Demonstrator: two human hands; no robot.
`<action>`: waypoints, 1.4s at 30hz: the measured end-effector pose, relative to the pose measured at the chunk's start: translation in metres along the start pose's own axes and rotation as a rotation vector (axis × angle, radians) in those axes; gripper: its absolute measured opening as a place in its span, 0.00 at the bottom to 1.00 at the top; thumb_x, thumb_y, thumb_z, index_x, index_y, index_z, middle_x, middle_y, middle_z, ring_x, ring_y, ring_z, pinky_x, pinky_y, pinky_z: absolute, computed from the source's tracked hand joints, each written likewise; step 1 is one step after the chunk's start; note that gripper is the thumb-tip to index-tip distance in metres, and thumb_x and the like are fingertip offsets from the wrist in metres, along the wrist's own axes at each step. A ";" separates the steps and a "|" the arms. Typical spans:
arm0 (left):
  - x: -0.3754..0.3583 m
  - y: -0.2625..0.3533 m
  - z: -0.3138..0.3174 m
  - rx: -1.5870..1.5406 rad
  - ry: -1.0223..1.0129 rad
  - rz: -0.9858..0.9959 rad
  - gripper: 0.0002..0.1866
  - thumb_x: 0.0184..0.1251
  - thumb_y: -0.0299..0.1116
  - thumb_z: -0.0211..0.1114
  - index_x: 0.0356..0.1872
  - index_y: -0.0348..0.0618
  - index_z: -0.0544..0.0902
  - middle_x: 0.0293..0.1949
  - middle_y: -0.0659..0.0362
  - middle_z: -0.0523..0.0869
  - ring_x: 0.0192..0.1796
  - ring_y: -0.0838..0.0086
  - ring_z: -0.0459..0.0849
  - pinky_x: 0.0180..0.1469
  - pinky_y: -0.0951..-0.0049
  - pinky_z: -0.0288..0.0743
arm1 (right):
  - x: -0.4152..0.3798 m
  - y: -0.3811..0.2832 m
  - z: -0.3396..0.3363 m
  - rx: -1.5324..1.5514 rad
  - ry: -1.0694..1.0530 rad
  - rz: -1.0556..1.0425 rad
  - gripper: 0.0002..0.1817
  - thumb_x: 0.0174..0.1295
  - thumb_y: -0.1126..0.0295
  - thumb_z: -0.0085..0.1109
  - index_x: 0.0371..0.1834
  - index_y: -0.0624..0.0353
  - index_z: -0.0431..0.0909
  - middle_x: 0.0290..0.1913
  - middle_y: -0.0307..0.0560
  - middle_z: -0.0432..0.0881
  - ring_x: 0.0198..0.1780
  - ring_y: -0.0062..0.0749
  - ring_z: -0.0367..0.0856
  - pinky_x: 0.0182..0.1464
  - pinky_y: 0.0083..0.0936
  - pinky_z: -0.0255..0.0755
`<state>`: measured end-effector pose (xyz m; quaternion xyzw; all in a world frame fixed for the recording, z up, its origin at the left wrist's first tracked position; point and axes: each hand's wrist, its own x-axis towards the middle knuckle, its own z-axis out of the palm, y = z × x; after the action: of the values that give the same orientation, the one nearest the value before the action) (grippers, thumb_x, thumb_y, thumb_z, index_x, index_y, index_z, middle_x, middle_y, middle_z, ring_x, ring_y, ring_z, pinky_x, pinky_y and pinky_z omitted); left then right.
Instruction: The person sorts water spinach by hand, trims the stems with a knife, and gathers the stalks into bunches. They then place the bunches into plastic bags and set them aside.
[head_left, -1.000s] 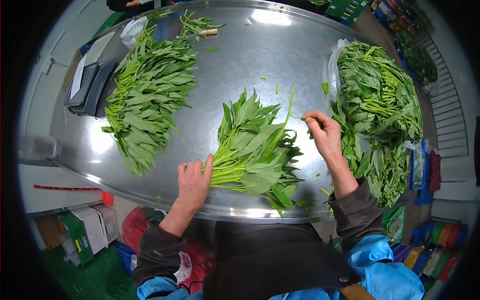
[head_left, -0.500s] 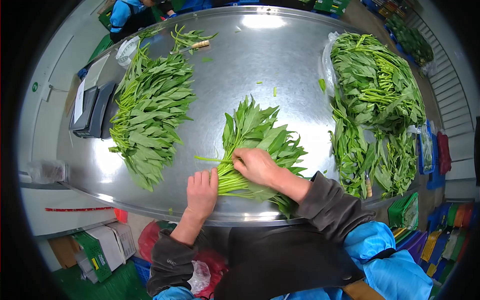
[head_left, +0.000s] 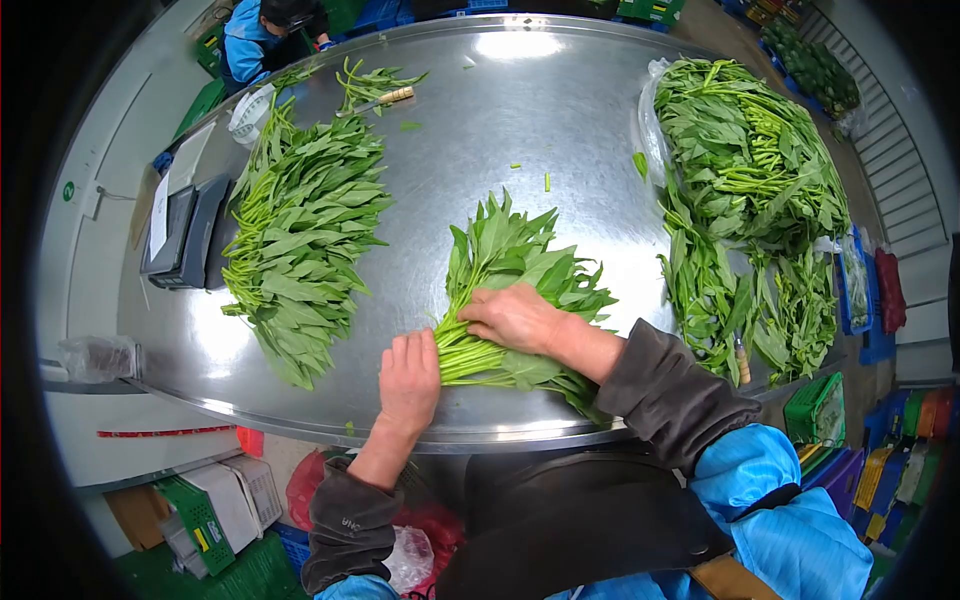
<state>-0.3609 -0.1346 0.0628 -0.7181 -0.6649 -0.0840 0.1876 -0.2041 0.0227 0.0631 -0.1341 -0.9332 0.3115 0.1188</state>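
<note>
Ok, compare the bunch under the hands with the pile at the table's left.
The bunch under the hands is smaller and fanned from gathered stems; the left pile is bigger, a long heap. Both hands, left hand and right hand, press the bunch; nothing touches the pile. Both are leafy greens.

White lettering on left sleeve cuff [head_left: 345, 523], too small to read.

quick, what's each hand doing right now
Left hand: fingers together, pressed against the stem ends of the middle bunch of greens; not gripping.
Right hand: laid palm-down on the same bunch's stems; whether it grips cannot be told.
</note>
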 end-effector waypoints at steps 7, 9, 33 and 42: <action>0.005 0.004 -0.007 -0.028 -0.033 -0.025 0.19 0.52 0.26 0.60 0.48 0.33 0.77 0.40 0.54 0.79 0.45 0.62 0.78 0.43 0.67 0.72 | 0.023 -0.025 0.002 -0.282 0.052 -0.075 0.09 0.56 0.62 0.61 0.34 0.54 0.78 0.34 0.45 0.77 0.27 0.41 0.82 0.27 0.36 0.75; 0.006 0.004 -0.008 -0.020 -0.010 -0.012 0.19 0.52 0.26 0.60 0.47 0.33 0.77 0.40 0.53 0.79 0.45 0.61 0.78 0.43 0.67 0.72 | 0.029 -0.024 0.006 -0.294 0.044 -0.135 0.07 0.53 0.65 0.59 0.24 0.55 0.80 0.31 0.47 0.79 0.28 0.40 0.83 0.27 0.36 0.76; -0.003 0.003 0.001 0.009 -0.104 -0.023 0.15 0.53 0.26 0.60 0.44 0.36 0.78 0.40 0.56 0.79 0.37 0.67 0.75 0.37 0.69 0.68 | 0.044 -0.015 0.021 0.116 -0.064 0.101 0.10 0.51 0.70 0.59 0.32 0.64 0.84 0.28 0.61 0.82 0.34 0.55 0.82 0.40 0.42 0.77; -0.006 0.004 0.003 0.025 -0.064 -0.004 0.16 0.55 0.27 0.59 0.46 0.36 0.78 0.36 0.57 0.77 0.34 0.69 0.73 0.37 0.70 0.67 | 0.001 0.022 -0.051 0.005 0.394 0.423 0.14 0.59 0.72 0.55 0.48 0.59 0.81 0.34 0.57 0.84 0.31 0.43 0.83 0.38 0.35 0.77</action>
<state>-0.3578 -0.1389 0.0569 -0.7166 -0.6731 -0.0531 0.1753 -0.1861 0.0682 0.0890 -0.3832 -0.8426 0.2998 0.2307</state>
